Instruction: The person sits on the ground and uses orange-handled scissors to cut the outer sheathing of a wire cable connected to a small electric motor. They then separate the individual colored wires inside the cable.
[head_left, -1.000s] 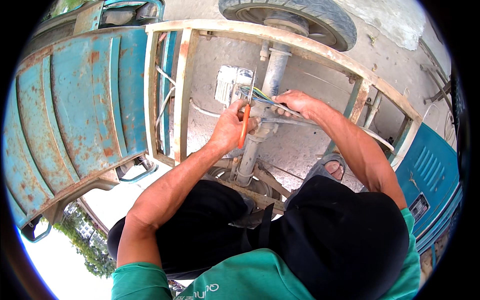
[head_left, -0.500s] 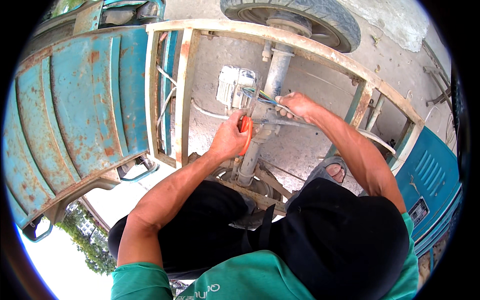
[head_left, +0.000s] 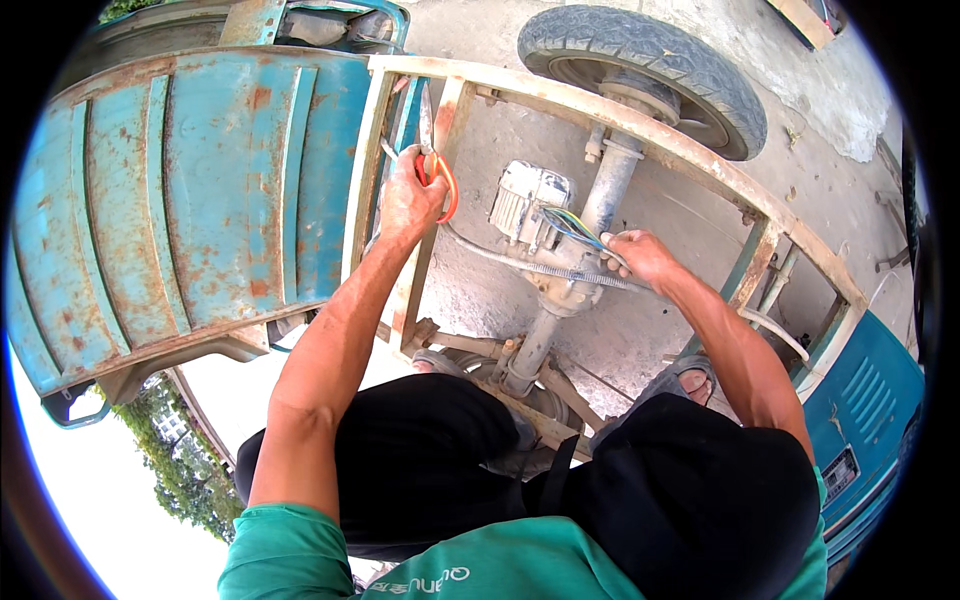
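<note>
Head view, looking down over your knees: your left hand [head_left: 408,195] is lifted up to the pale frame rail [head_left: 372,180] beside the rusty blue panel [head_left: 190,190], with its fingers closed through the orange handles of a pair of scissors [head_left: 437,165]. The blades point up and away from you, so the sharp end sits well apart from your other hand and from the wiring, and the grip looks firm enough that the tool will not slip.

Your right hand [head_left: 638,258] is down on the axle tube [head_left: 590,240], fingers curled together around the bundle of coloured wires [head_left: 572,225] that runs out of the grey motor [head_left: 525,200]. Holding them pinched against the tube keeps the loose strands gathered in one place, right next to the motor housing. Whether the thumb presses the wires or only rests on them I cannot tell from this angle.

A ribbed grey hose [head_left: 530,268] crosses under the motor toward your right hand, and the tyre [head_left: 645,70] stands at the far end of the axle, past the outer frame bar. You are crouched inside the open frame, with one sandalled foot [head_left: 690,380] planted on the concrete [head_left: 640,335] just under your right forearm, which puts both hands within easy reach of the motor.
</note>
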